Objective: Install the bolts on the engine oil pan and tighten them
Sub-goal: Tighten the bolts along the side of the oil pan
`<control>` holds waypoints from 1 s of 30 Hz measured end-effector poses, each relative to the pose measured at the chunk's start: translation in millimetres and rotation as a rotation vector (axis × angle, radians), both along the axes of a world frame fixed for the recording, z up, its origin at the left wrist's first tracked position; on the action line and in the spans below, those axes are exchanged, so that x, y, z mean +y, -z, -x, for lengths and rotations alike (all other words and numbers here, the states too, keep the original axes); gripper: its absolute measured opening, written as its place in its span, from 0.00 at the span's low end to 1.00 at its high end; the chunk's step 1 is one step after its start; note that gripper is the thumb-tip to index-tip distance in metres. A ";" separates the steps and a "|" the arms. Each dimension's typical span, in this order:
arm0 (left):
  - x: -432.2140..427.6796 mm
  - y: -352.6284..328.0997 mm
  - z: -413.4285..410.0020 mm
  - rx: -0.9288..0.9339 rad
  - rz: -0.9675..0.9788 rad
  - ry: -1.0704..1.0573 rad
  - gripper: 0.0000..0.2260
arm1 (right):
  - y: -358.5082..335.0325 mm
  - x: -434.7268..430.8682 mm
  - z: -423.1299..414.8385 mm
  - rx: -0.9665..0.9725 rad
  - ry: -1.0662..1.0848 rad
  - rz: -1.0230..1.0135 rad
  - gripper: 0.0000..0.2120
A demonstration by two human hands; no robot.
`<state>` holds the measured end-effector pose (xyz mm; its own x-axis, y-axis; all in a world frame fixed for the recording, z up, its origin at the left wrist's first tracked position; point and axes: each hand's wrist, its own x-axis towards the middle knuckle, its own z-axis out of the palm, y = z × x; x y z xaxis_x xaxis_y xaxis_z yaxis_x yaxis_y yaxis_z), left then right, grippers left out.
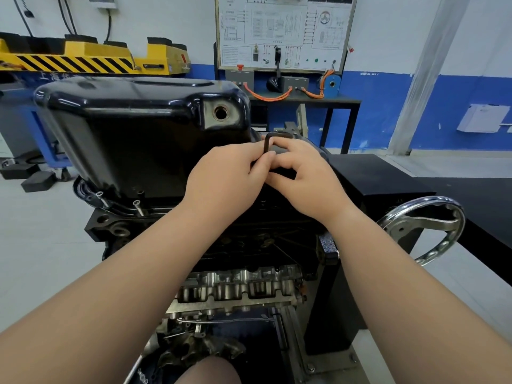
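Pinching the upright leg of a dark L-shaped hex key (266, 144) between the curled fingertips of the left hand (227, 173). Steadying the same key from the other side with the right hand (307, 176), fingers likewise curled and closing on the tool. Keeping both hands touching, hard against the near right corner of the black oil pan (133, 128), just below its open drain hole (221, 112). Covering the flange and any bolt head beneath the palms, so seating of the key's tip cannot be told.

Judging the job as partway. Seeing an outer bolt (101, 197) and an inner bolt (137, 207) well to the left of the left hand, both standing proud of the flange, leaning a little, shanks exposed: started, apparently, but not run down. Probably still needing these driven home and then a final tightening all round. Not seeing the flange on the far side of the pan, beyond both hands.

Holding the key with one leg near vertical, running down between the fingertips toward the flange. Letting the other leg bend off at the top, about level, pointing right and slightly away past the right hand's fingers. Leaving the pan bottom-up on the engine block (249, 245), its long axis apparently stretching leftward from the hands.
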<state>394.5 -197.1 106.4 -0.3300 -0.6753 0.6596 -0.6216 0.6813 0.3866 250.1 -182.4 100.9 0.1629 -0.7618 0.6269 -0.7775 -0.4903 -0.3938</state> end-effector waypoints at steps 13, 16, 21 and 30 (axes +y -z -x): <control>1.8 -2.4 4.1 -0.085 -0.045 -0.028 0.13 | -0.5 3.9 -6.5 -0.077 0.000 0.016 0.08; -0.9 -4.6 3.3 -0.132 -0.087 -0.016 0.14 | -3.6 3.7 -1.8 -0.018 -0.048 -0.021 0.08; 0.4 -1.4 3.2 -0.095 -0.032 0.009 0.11 | -4.1 5.6 -1.0 -0.005 -0.055 0.002 0.06; 3.7 -1.8 4.4 0.024 0.125 -0.007 0.09 | 7.0 -0.2 -6.0 -0.041 0.053 0.059 0.07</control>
